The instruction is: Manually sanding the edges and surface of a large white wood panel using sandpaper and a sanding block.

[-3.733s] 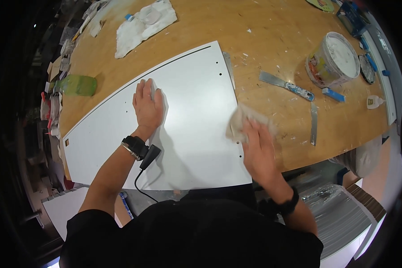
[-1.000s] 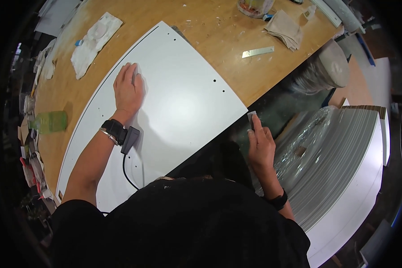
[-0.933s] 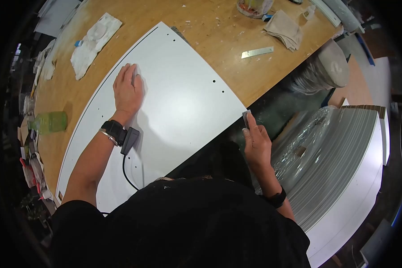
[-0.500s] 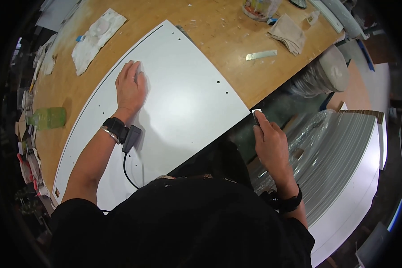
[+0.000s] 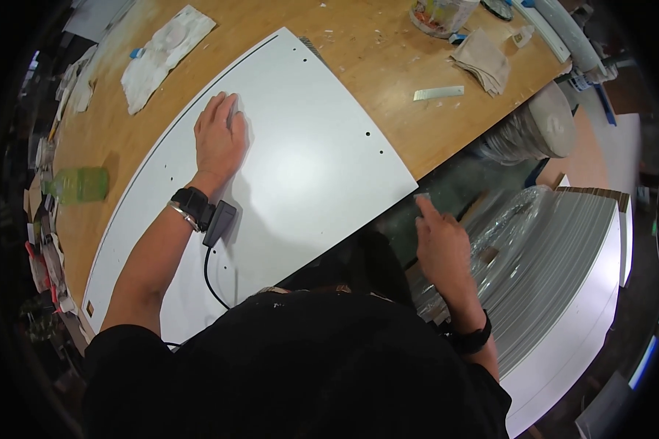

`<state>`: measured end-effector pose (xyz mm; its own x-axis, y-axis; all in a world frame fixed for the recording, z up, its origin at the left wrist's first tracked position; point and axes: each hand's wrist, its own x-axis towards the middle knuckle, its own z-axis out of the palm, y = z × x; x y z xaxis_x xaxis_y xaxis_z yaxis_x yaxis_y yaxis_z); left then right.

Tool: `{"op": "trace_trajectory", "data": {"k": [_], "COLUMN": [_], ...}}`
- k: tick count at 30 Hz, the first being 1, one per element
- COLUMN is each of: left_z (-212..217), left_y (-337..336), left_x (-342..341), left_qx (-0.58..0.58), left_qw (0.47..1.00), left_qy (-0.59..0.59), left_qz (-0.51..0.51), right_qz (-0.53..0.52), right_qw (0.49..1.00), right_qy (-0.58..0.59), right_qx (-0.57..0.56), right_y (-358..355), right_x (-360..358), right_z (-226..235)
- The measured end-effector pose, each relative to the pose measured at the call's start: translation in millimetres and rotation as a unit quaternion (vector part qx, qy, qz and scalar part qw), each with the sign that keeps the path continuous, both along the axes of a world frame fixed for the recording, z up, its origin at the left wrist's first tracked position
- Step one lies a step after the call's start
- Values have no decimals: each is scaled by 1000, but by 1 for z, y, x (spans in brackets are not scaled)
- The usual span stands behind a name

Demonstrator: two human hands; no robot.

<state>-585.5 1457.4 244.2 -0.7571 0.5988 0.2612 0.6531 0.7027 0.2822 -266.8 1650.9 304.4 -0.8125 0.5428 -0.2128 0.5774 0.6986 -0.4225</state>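
A large white panel with a curved far edge and small drilled holes lies on the wooden table. My left hand rests on it with the fingers stretched out and the palm down. Just off the panel's near right corner, past the table edge, my right hand is closed with the index finger pointing forward. At its fingertip a small flat pale piece shows; most of it is hidden, and its kind cannot be made out.
On the wooden table lie a silver blade strip, a folded beige cloth, a clear tub, a white cloth and a green bottle. A stack of curved white panels, partly wrapped in plastic film, stands at my right.
My right hand has moved slightly down, away from the panel's corner, and the pale piece shows less. The table and panel sit a little further right in view. My left hand stays on the panel.
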Motion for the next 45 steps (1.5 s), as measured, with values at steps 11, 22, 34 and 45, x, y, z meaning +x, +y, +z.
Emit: {"op": "trace_trajectory", "data": {"k": [11,22,34,45], "left_z": [2,0,0,2], "left_y": [0,0,0,2], "left_x": [1,0,1,1], "left_qx": [9,-10,-13,-4], "left_qw": [1000,1000,1000,1000], "left_qy": [-2,2,-3,-6], "left_qz": [-8,8,10,1], "right_qz": [9,-23,13,-187], "right_qw": [999,999,1000,930], "right_qy": [-27,40,19,111], "right_qx": [18,-1,0,-296], "right_y": [-2,7,-17,17], "right_x": [-13,-2,-6,-9], "right_z": [6,6,-7,-13]}}
